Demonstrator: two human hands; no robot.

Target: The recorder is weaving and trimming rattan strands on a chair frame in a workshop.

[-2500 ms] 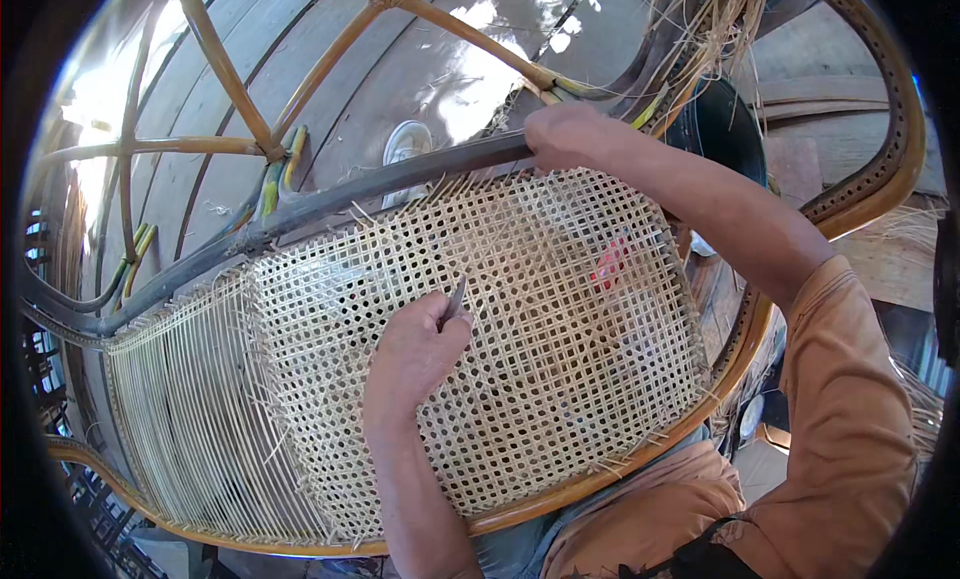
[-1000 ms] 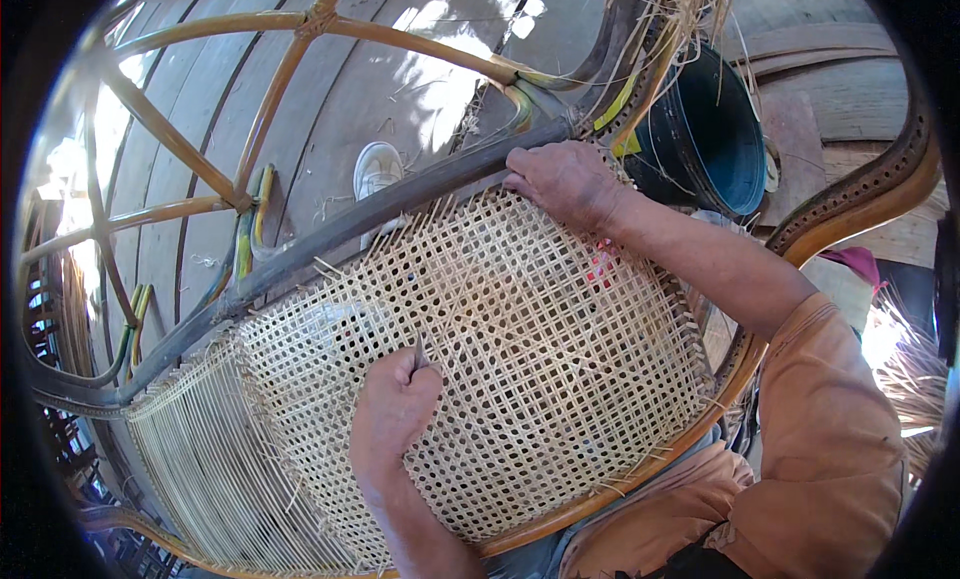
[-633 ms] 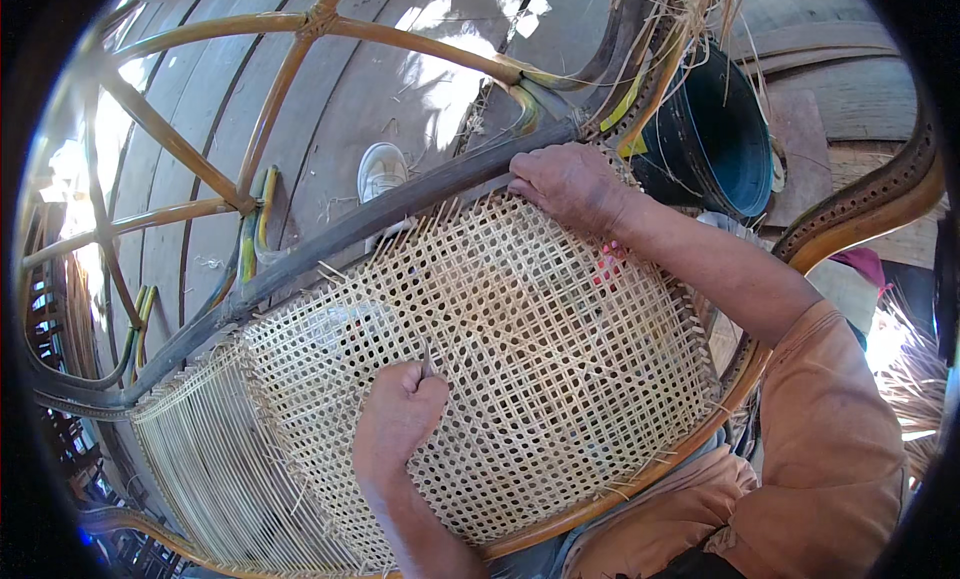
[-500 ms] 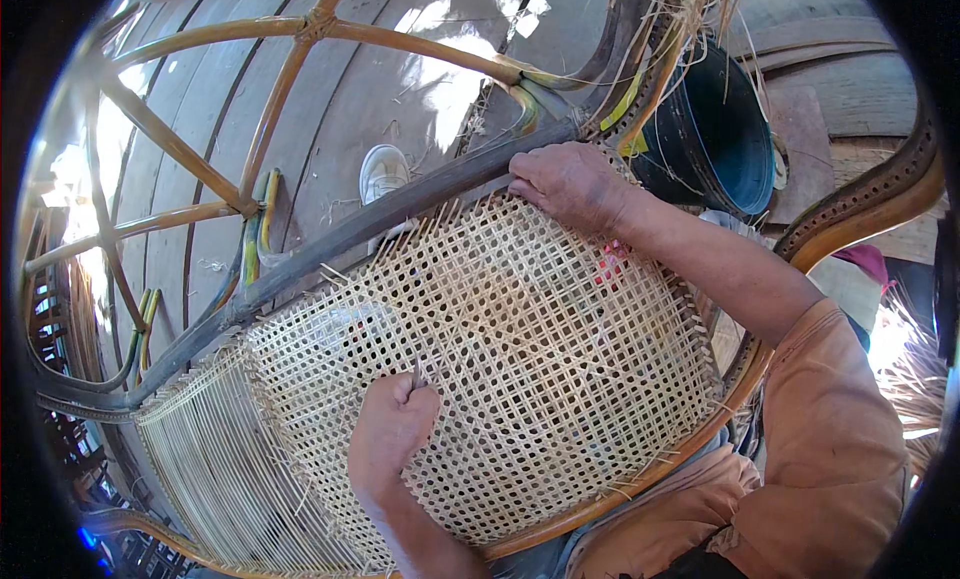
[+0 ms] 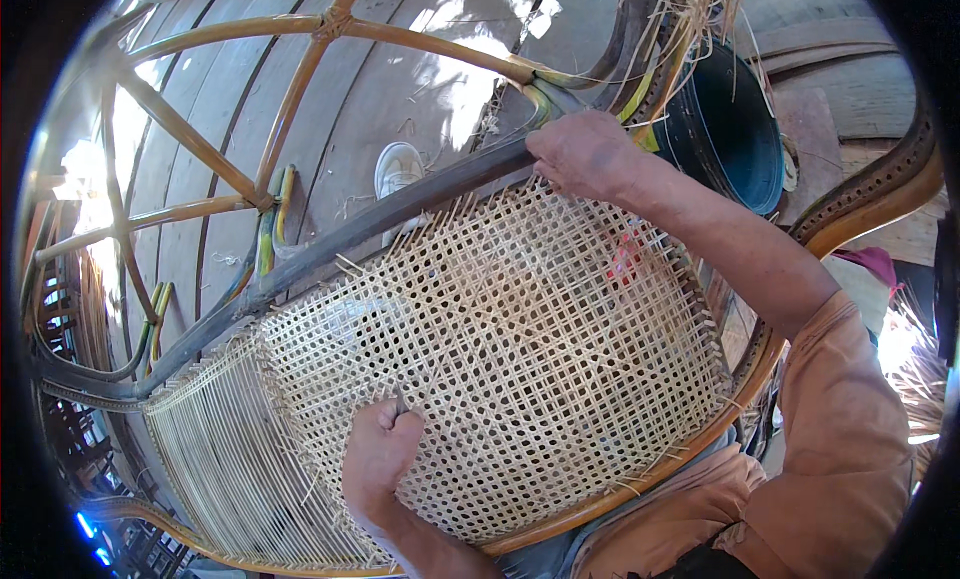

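A pale woven cane panel [image 5: 500, 339] with an open mesh spans a curved rattan frame in front of me. My left hand [image 5: 383, 451] is closed over the panel's near middle, wrapped round a thin metal tool [image 5: 402, 403] whose short tip sticks up past the thumb. Most of that tool is hidden in the fist. At the panel's far edge, my right hand [image 5: 583, 155] curls its fingers down against the dark rail [image 5: 410, 207]. What those fingers pinch, if anything, is hidden. Short loose cane ends poke up along this edge, left of the right hand.
A dark bucket [image 5: 735, 129] stands beyond my right forearm. Loose fibres [image 5: 715, 9] hang over the frame near it. Left of the mesh lie parallel cane strands [image 5: 240, 449]. A rattan frame [image 5: 285, 109] and a white shoe [image 5: 398, 169] are on the far side, over floorboards.
The view has shifted slightly, moving the panel rightward in it. My right hand has moved farther away, up onto the dark rail. My left hand has drawn slightly left and nearer.
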